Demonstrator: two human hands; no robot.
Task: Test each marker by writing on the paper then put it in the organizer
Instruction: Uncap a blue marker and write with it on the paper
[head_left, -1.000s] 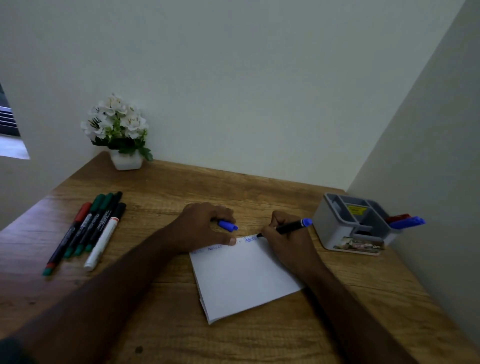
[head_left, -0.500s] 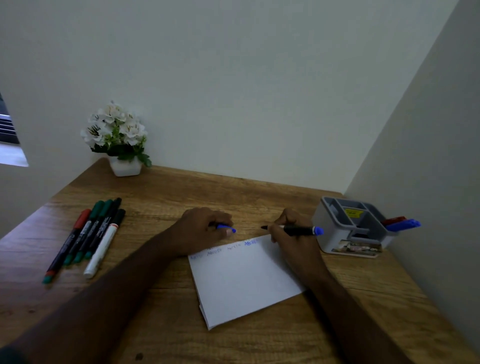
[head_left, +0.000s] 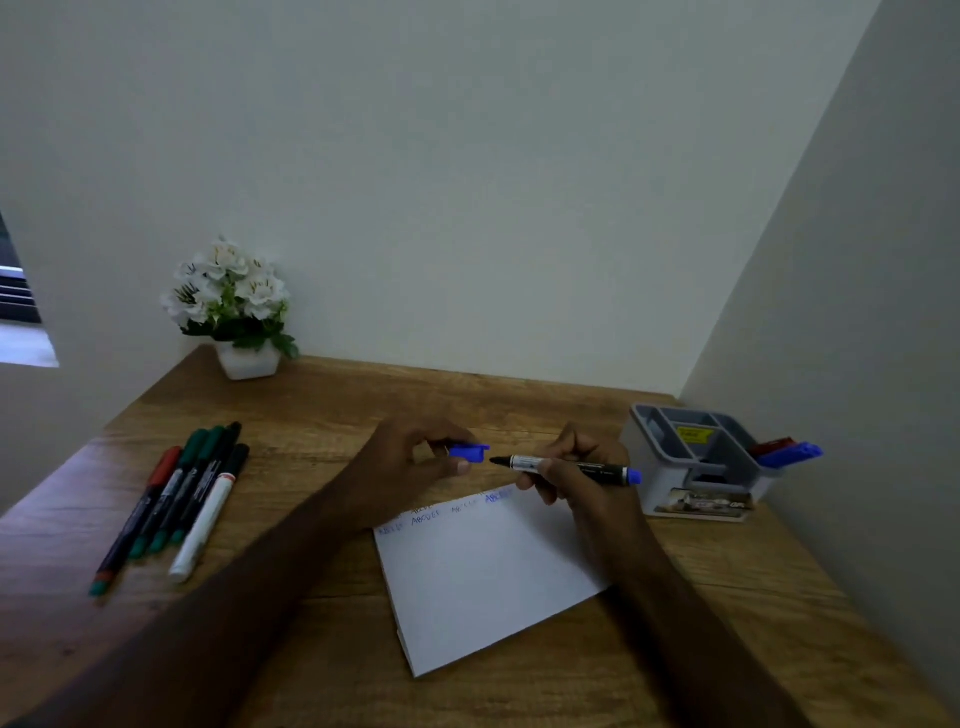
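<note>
My right hand (head_left: 576, 478) grips a black marker with a blue end (head_left: 566, 465), held level above the paper's far edge, its bare tip pointing left. My left hand (head_left: 415, 467) pinches the blue cap (head_left: 469, 451), a short gap from that tip. The white paper pad (head_left: 483, 577) lies on the wooden desk, with faint words and a fresh blue scribble along its top edge. At the right stands the grey organizer (head_left: 696, 457), holding a blue marker (head_left: 789, 453) and a red one (head_left: 771, 446).
Several capped markers (head_left: 176, 499), red, green, black and white, lie in a row at the left of the desk. A white flower pot (head_left: 244, 332) stands at the back left corner. Walls close in behind and on the right.
My right hand lifted the marker off the paper and turned it level, tip to the left. My left hand left the pad and raised the blue cap toward the tip.
</note>
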